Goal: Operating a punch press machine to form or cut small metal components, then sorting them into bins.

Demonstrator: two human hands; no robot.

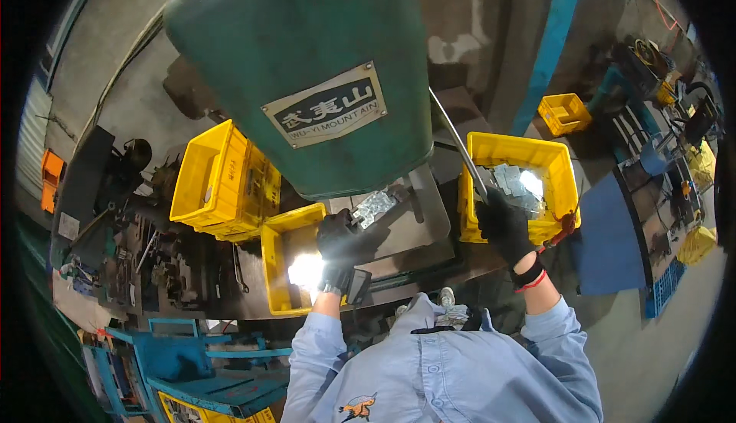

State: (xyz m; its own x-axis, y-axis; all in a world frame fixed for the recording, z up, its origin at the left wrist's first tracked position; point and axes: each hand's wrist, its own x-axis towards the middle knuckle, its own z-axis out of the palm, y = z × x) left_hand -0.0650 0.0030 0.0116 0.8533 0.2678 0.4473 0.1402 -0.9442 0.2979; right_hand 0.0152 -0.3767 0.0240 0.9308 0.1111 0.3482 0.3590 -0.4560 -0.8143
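My right hand (pixel 504 227), in a black glove, is wrapped round the lower end of a long metal lever (pixel 458 141) that slants down from the green machine head (pixel 299 55). It sits above the front part of a yellow bin (pixel 563 164) holding several flat grey metal plates (pixel 507 177). My left hand (pixel 337 237), also black-gloved, is at the left edge of the machine's metal bed (pixel 429 227), its fingers bent beside a cluster of shiny metal pieces (pixel 374 208). What those fingers hold, if anything, is hidden. Beneath the left wrist stands another yellow bin (pixel 274 269), partly washed out by glare.
Stacked yellow bins (pixel 207 185) stand left of the machine, beside a cluttered tool bench (pixel 165 262). A blue metal stool-like frame (pixel 207 369) is at lower left. A small yellow bin (pixel 566 114) and a blue panel (pixel 609 239) are on the right.
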